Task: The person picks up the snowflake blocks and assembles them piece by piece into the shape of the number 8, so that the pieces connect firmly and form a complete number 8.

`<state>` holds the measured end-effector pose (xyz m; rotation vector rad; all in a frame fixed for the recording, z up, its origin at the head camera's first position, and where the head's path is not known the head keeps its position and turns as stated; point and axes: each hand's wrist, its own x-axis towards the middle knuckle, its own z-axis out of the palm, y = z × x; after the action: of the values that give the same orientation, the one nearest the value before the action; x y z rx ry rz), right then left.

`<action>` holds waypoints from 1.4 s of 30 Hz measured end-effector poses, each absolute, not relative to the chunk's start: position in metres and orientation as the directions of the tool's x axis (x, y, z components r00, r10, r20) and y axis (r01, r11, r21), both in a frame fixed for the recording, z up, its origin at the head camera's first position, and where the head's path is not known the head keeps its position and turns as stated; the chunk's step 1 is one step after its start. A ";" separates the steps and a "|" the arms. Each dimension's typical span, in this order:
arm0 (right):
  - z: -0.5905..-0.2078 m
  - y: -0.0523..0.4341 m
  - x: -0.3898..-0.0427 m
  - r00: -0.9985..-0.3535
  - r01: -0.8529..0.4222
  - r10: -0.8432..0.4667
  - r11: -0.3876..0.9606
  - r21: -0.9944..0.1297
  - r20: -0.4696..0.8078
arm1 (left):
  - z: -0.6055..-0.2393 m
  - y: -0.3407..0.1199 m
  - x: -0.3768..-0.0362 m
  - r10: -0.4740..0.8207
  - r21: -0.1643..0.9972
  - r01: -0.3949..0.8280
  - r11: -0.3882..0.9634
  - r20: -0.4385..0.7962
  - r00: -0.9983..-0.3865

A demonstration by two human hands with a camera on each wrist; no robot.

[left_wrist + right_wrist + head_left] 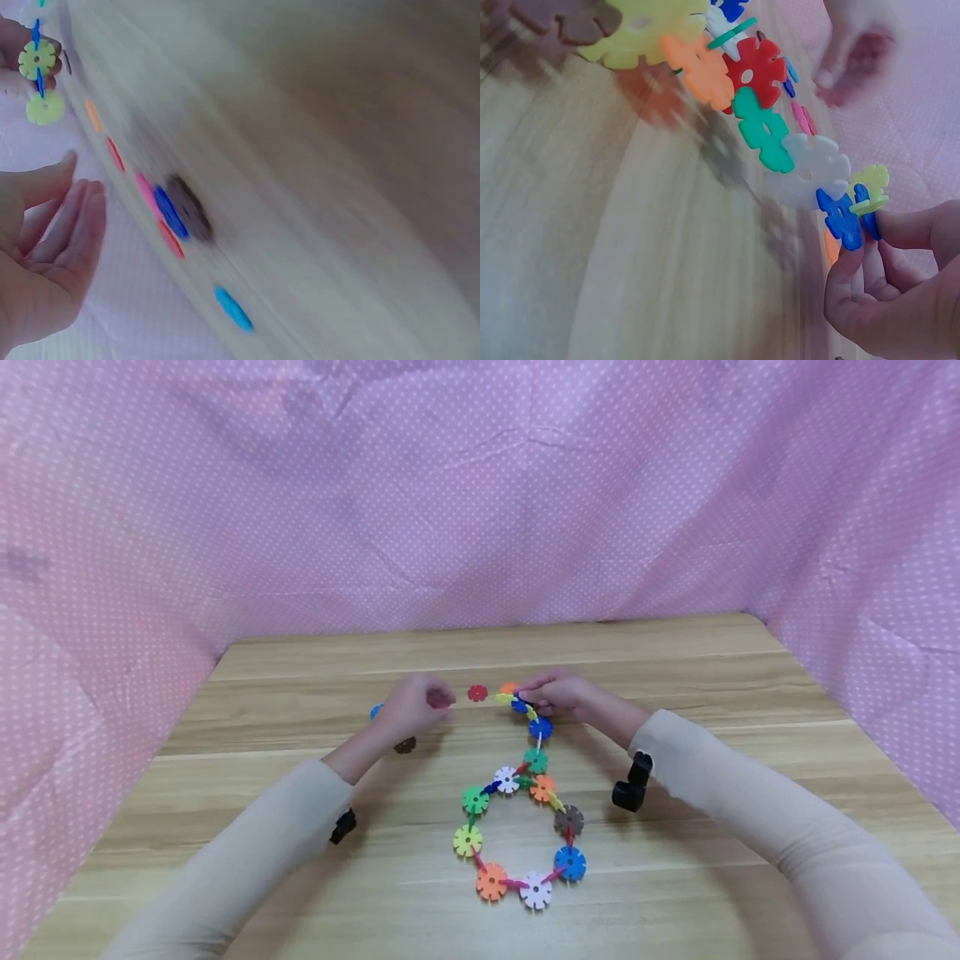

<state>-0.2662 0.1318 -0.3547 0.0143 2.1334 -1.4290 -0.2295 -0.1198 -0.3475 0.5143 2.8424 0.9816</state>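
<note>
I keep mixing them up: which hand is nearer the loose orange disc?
Right hand: just beside the orange disc; the left hand is farther off, beyond a red disc.

Pale wood-grain table (675, 677), grain running parallel to far edge. Loop of linked notched discs (491, 882) on it, well apart from far edge. Red disc (477, 693) flat, midway between far corners; orange disc (508, 688) near it, toward right edge. Toward left edge: brown disc (405, 745), light-blue disc (377, 711); pink disc (148, 193) and dark-blue disc (170, 213) beside brown.
</note>
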 end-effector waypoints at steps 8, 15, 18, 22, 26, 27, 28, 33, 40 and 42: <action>-0.357 0.134 -0.267 -0.833 0.333 -0.278 0.439 -0.834 -0.479 | -0.352 -0.159 -0.203 0.291 0.460 0.250 0.852 -0.019 -0.957; -0.358 0.134 -0.267 -0.834 0.341 -0.274 0.429 -0.837 -0.480 | -0.358 -0.168 -0.198 0.259 0.430 0.226 0.874 -0.019 -0.966; -0.358 0.134 -0.266 -0.835 0.338 -0.279 0.421 -0.842 -0.474 | -0.360 -0.169 -0.198 0.258 0.431 0.229 0.873 -0.009 -0.966; -0.357 0.134 -0.266 -0.839 0.336 -0.281 0.408 -0.849 -0.467 | -0.360 -0.170 -0.199 0.265 0.455 0.229 0.861 -0.016 -0.964; -0.357 0.134 -0.266 -0.840 0.341 -0.273 0.405 -0.848 -0.469 | -0.357 -0.171 -0.198 0.247 0.503 0.177 0.846 -0.075 -0.966; -0.357 0.134 -0.266 -0.840 0.344 -0.273 0.403 -0.848 -0.469 | -0.357 -0.171 -0.198 0.237 0.519 0.154 0.841 -0.097 -0.967; -0.357 0.134 -0.266 -0.840 0.343 -0.275 0.399 -0.850 -0.468 | -0.357 -0.172 -0.199 0.224 0.534 0.128 0.836 -0.118 -0.968; -0.358 0.134 -0.266 -0.841 0.341 -0.291 0.370 -0.864 -0.457 | -0.355 -0.170 -0.203 0.153 0.590 0.003 0.807 -0.204 -0.967; -0.359 0.132 -0.266 -0.841 0.337 -0.293 0.375 -0.864 -0.455 | -0.355 -0.147 -0.212 0.107 0.735 -0.154 0.661 -0.296 -0.949; -0.360 0.131 -0.264 -0.840 0.346 -0.283 0.376 -0.859 -0.462 | -0.355 -0.137 -0.217 0.094 0.781 -0.211 0.588 -0.325 -0.941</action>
<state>-0.2644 0.1306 -0.3597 0.0537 2.0900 -1.4947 -0.2166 -0.1371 -0.3554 -0.0949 2.4888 1.2868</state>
